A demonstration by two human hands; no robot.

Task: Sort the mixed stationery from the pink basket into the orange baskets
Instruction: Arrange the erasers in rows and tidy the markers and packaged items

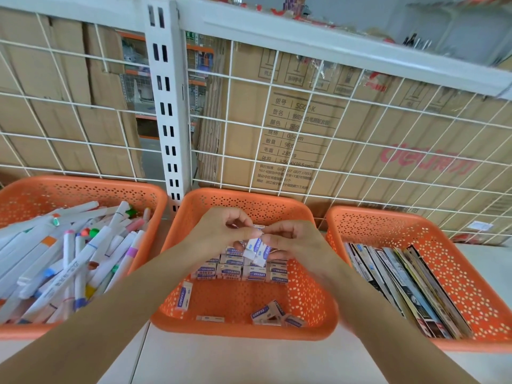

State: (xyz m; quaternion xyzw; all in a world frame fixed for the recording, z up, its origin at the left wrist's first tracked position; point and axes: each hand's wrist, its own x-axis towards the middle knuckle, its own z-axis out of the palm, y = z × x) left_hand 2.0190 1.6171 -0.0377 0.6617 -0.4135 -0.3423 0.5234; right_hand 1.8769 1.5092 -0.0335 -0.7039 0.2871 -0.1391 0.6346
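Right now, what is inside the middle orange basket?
Erasers: neat rows at the back, a few loose ones near the front. The left hand and right hand pinch two more above, hiding part of the rows.

Marker basket (pixel 83 189) (left side) off-frame

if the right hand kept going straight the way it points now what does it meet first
Most likely the left hand: the right hand, pinching erasers over the middle orange basket, points toward it, fingertips seemingly touching, though depth is unclear.
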